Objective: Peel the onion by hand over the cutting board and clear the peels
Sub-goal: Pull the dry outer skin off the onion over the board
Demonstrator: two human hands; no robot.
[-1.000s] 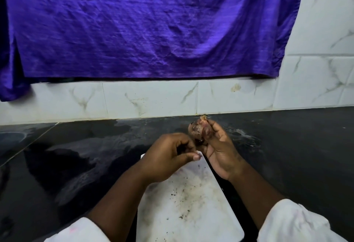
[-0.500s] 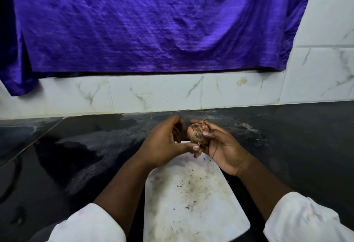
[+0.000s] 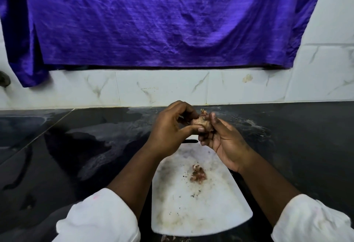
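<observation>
Cutting board (image 3: 201,209) on counter (image 3: 76,146), near front edge. Peels (image 3: 198,173) on board, middle. Onion (image 3: 202,123) above far end of board, between left hand (image 3: 170,132) and right hand (image 3: 224,140). Cloth (image 3: 162,21) hangs on wall (image 3: 325,78) behind counter.

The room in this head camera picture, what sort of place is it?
Most likely a home kitchen: a dark stone countertop against a white marble-look tiled wall, with a white cutting board where both hands peel a small onion.
</observation>
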